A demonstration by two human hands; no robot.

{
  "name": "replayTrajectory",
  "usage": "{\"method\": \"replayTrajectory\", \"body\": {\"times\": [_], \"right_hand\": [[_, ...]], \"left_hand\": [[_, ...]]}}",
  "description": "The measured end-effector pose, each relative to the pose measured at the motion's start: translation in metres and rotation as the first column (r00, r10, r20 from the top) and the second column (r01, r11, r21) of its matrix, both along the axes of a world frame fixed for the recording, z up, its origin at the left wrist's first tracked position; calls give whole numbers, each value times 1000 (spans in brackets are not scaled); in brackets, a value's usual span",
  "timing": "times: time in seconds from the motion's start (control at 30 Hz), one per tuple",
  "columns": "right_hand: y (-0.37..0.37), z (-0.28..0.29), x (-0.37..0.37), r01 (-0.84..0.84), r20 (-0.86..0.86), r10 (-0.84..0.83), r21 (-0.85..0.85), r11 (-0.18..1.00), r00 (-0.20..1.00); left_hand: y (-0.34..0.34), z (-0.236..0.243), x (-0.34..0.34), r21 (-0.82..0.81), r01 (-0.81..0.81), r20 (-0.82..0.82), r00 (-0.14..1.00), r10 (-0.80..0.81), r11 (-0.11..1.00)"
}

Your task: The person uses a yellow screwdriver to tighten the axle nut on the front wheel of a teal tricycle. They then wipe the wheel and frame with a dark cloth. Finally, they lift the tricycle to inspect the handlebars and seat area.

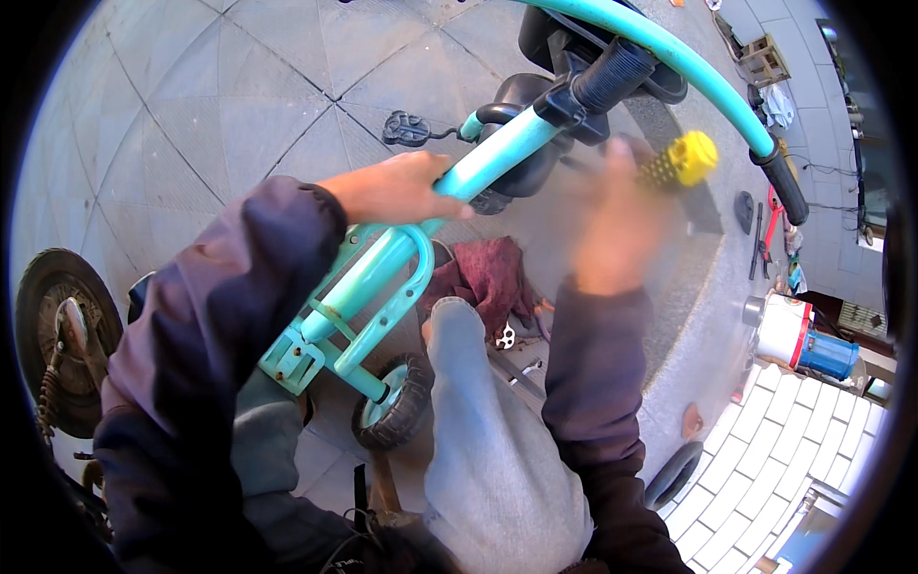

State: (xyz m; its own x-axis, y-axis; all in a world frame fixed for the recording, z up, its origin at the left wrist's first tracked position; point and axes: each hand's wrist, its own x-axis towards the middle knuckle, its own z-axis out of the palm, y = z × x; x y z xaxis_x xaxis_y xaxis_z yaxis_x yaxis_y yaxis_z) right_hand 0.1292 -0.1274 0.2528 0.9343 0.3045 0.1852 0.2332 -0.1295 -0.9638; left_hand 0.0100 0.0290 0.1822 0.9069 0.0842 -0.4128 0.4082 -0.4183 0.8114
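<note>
A turquoise frame [368, 282] of a small pedal cycle leans across in front of me, with a small black-tyred wheel [392, 402] at its near end. My left hand [402, 189] is closed round the main tube, thumb on the near side. A pedal [405, 129] sticks out beyond it. To the right of the tube, my right hand [622, 220] is smeared by motion, gripping a screwdriver [690, 159] with a yellow and black handle. The handle's end points up and right; its tip is lost in the blur near the black parts [526, 134].
A dark red cloth [483, 277] lies by my knee, with metal tools [516, 373] close by. On the left stands another wheel [67, 340] with a chain. A stone step [688, 306] runs along the right, with red-handled cutters [773, 218] and a white bucket [784, 330] beyond.
</note>
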Motion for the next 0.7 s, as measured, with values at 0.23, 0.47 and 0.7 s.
{"method": "replayTrajectory", "body": {"times": [0.23, 0.47, 0.7], "right_hand": [[-17, 71, -4, -50, 766, 104, -94, 994, 634], [29, 105, 39, 61, 707, 650, -689, 723, 279], [27, 98, 66, -149, 541, 643, -691, 707, 542]], "left_hand": [[14, 2, -81, -248, -33, -214, 977, -22, 968], [-4, 11, -114, -203, -204, -356, 926, 122, 958], [-22, 2, -119, 222, -210, -144, 959, 245, 952]]}}
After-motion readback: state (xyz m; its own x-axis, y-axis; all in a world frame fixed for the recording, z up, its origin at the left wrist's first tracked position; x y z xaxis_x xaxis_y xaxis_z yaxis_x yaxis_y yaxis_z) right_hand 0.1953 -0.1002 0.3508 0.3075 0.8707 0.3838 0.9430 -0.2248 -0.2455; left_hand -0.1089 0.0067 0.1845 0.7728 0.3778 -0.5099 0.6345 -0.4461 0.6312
